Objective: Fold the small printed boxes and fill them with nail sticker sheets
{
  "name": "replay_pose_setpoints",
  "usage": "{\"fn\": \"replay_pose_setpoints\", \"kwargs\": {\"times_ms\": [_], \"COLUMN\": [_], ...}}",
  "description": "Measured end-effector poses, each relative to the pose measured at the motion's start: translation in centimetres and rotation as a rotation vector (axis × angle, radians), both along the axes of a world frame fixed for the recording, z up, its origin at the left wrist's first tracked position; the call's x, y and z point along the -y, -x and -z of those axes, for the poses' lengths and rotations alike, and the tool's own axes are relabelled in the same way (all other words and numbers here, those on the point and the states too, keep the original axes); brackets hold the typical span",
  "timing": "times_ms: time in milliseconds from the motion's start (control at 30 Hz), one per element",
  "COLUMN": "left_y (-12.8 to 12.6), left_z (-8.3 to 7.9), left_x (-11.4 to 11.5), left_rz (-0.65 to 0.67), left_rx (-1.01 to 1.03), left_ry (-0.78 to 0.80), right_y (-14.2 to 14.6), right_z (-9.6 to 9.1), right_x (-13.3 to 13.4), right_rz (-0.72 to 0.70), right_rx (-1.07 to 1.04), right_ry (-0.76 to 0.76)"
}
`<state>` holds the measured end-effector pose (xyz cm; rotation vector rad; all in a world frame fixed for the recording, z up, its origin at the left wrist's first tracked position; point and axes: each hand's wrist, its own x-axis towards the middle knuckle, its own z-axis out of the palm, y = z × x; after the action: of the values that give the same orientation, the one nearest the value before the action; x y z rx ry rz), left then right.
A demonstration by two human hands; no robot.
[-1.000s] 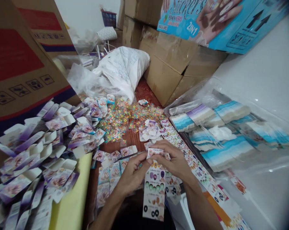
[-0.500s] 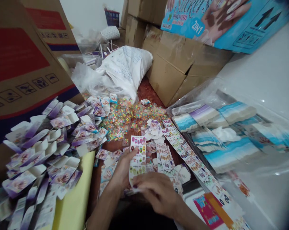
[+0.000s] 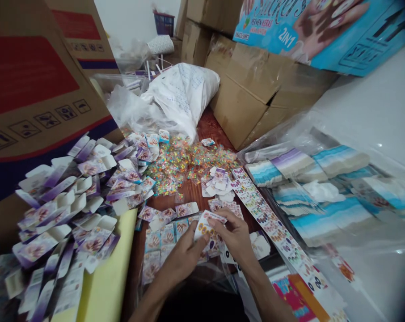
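Note:
Both my hands grip one sticker sheet (image 3: 204, 227), white with rows of small coloured nail designs, bent over in the middle. My left hand (image 3: 185, 250) pinches its left side with thumb and fingers. From the right, my right hand (image 3: 234, 232) presses the folded upper part. Below and to the left of the sheet lie rows of small printed boxes (image 3: 167, 235). Partly hidden behind my right hand are more sticker sheets (image 3: 234, 209). A long strip of overlapping sticker sheets (image 3: 272, 223) runs along the right.
Open small boxes (image 3: 65, 205) are heaped at left beside a yellow sheet (image 3: 111, 264). Candy packets (image 3: 175, 161) spread in front of a white sack (image 3: 185, 89). Bundled flat cartons (image 3: 333, 214) sit in clear plastic at right. Large cardboard boxes (image 3: 246, 85) stand behind.
The sticker sheet, flat and upright before, is now folded over and further right. My right hand has risen from its lower end to its top. The view has shifted slightly.

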<state>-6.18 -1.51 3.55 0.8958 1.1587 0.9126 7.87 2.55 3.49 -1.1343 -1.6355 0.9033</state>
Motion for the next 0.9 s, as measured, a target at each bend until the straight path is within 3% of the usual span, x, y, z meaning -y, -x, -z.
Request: {"fn": "replay_pose_setpoints", "kwargs": {"times_ms": [100,200,267,333,467,567,633,700,800,900], "left_y": [-0.1,0.6,1.2,1.6,2.4,3.2,3.9,4.8,6.6,8.4], "left_z": [0.4,0.4,0.1,-0.2,-0.5,0.1,0.9,2.0,3.7,4.5], "left_x": [0.3,0.9,1.2,1.2,0.2,-0.4,-0.5,-0.2,0.7,1.7], "left_rz": [-0.069,-0.182,-0.221,-0.271,-0.487,-0.386,-0.361,-0.384,-0.349,-0.343], "left_rx": [0.027,0.029,0.006,-0.076,-0.344,-0.387,-0.449,-0.561,-0.723,-0.841], "left_ry": [0.045,0.001,-0.063,-0.154,-0.341,-0.436,-0.488,-0.486,-0.409,-0.311], "right_y": [0.2,0.5,0.8,1.0,1.7,2.3,2.8,3.5,4.6,5.4], "right_z": [0.4,0.3,0.1,0.1,0.6,1.4,2.0,2.7,4.0,5.7], "right_x": [0.1,0.0,0.1,0.5,1.8,1.7,0.4,-1.9,-6.7,-11.4], "right_rz": [0.076,-0.189,-0.391,-0.476,-0.374,-0.339,-0.402,-0.487,-0.559,-0.728], "right_rx": [0.155,0.265,0.278,0.246,0.081,-0.122,-0.169,-0.027,0.479,0.615], "right_ry": [-0.368,-0.498,-0.419,-0.297,0.044,0.394,0.466,0.292,-0.283,-0.425]}}
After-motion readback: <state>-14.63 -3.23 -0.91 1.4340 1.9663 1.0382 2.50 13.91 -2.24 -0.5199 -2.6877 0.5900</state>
